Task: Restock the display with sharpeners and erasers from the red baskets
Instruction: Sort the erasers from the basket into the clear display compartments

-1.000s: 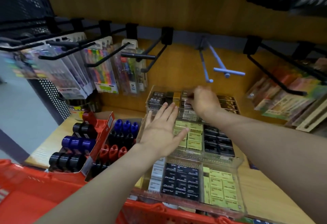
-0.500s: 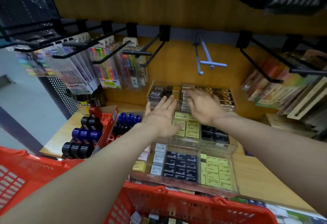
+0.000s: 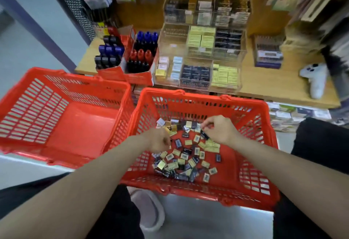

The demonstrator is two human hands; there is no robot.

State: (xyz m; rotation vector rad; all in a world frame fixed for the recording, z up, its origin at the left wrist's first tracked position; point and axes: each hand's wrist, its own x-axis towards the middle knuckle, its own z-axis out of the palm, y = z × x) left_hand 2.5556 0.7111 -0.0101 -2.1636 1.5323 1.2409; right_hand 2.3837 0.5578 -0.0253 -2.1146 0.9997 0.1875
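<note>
Red basket on the right (image 3: 255, 117) holds the loose stock, small packs (image 3: 181, 158) scattered under and just below both sets of fingers; other red basket (image 3: 62, 125) looks bare. Right hand (image 3: 220, 130) fingertips pinch a dark pack (image 3: 204, 135). Left hand (image 3: 157, 140) is curled down into the pile; can't tell if it grips anything. Clear display trays (image 3: 200, 59) sit well beyond the fingers, past the basket rim. Risks: thin pinch slips on the lift, neighbouring packs drag along, or look-alike dark and yellow packs land in the wrong compartment.
</note>
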